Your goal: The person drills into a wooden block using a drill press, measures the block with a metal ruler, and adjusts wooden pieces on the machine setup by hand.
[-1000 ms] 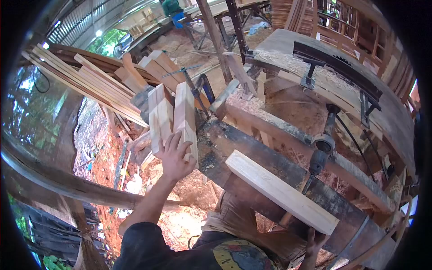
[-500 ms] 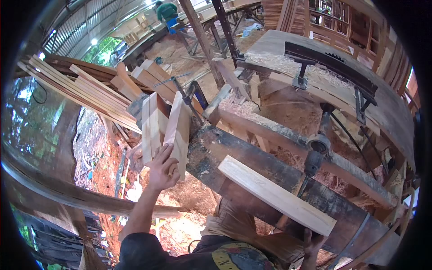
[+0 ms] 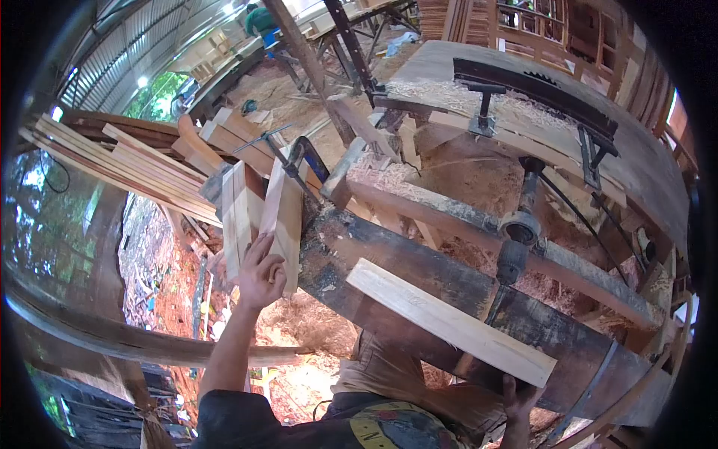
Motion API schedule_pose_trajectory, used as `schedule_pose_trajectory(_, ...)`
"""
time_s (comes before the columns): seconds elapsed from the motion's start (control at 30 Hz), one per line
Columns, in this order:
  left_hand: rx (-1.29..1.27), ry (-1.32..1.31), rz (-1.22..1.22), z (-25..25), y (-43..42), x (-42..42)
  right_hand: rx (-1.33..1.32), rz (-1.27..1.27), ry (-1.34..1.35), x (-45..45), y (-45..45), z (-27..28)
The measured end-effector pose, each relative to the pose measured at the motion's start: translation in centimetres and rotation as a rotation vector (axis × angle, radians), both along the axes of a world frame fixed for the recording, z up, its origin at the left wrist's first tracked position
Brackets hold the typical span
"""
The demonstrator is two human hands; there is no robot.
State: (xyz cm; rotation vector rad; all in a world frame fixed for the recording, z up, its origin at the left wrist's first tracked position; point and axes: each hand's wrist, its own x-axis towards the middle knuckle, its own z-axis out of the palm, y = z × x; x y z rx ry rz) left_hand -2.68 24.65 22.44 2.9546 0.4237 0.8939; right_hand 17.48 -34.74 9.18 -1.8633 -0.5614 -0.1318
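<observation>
My left hand (image 3: 262,278) rests on the near end of an upright-edged wooden block (image 3: 283,213), fingers loosely stretched along it and not wrapped round it. Beside that block, to the left, stands a second pale wooden block (image 3: 243,217). At lower right, my right hand (image 3: 516,404) holds the near end of a pale wooden board (image 3: 449,322) from below. Part of this hand is hidden under the board. The board lies slantwise over a dark, worn bench plank (image 3: 404,254).
A metal clamp (image 3: 305,161) stands behind the blocks. Right of the bench are a round metal spindle fitting (image 3: 520,228) and a saw table (image 3: 426,71) strewn with shavings. Long strips (image 3: 123,168) are stacked at left. A person (image 3: 260,21) in green works far off.
The view has shifted slightly, so the background sits further left and higher. Left hand and blocks keep the same contact. The board's far end appears a little further left; the right hand still holds it.
</observation>
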Motion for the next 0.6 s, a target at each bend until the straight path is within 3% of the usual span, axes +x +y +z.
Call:
schedule_pose_trajectory(0.07,-0.029,0.002,0.020,-0.3,-0.6,-0.1,0.087,0.015,0.036,-0.2,1.1,0.2)
schedule_pose_trajectory(0.13,0.073,0.233,0.180,1.2,-2.0,0.1,0.197,0.011,0.147,-0.6,1.7,1.0)
schedule_pose_trajectory(0.17,-0.032,0.181,0.154,2.7,-3.7,1.1,0.206,-0.025,0.195,-0.5,1.9,0.8)
schedule_pose_trajectory(0.2,-0.042,0.162,0.063,3.8,-5.3,2.1,0.008,0.056,-0.018,0.2,0.6,1.2)
schedule_pose_trajectory(0.27,-0.268,0.160,-0.157,4.6,-8.9,4.5,0.057,-0.042,0.165,-0.3,0.9,0.6)
schedule_pose_trajectory(0.37,-0.253,0.341,-0.365,5.0,-13.2,8.4,-0.012,0.128,0.043,0.8,-0.3,1.1)
schedule_pose_trajectory(0.47,-0.049,0.525,-0.434,5.1,-13.5,11.3,-0.078,0.139,0.202,0.4,1.3,3.5)
schedule_pose_trajectory(0.6,-0.193,0.585,-0.370,3.7,-12.3,13.1,-0.146,0.188,0.116,1.0,3.2,4.3)
